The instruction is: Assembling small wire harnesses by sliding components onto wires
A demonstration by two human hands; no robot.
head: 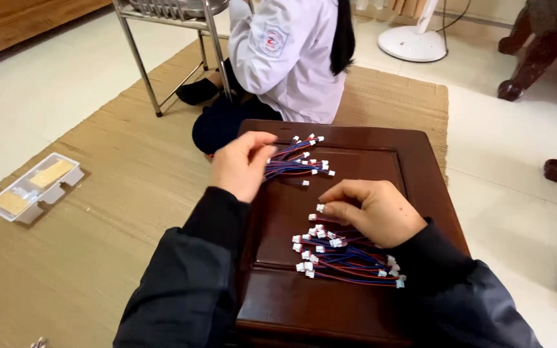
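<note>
Red-blue wire bundle (294, 162) sits clamped in left hand (240, 164); right hand (372, 209) pinches one connector (320, 208), risking snagging the loose pile (346, 258).

red-blue wire bundle (294, 162) fanned, wire pile (346, 258) on table

A dark wooden table (414, 167) carries a loose pile of red-and-blue wires (346, 258) under the right hand (375, 212), on a woven mat (98, 212).

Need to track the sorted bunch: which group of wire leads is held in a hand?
The far bundle, gripped by the left hand, connectors fanned out. The near pile lies loose on the table under the right hand.
</note>
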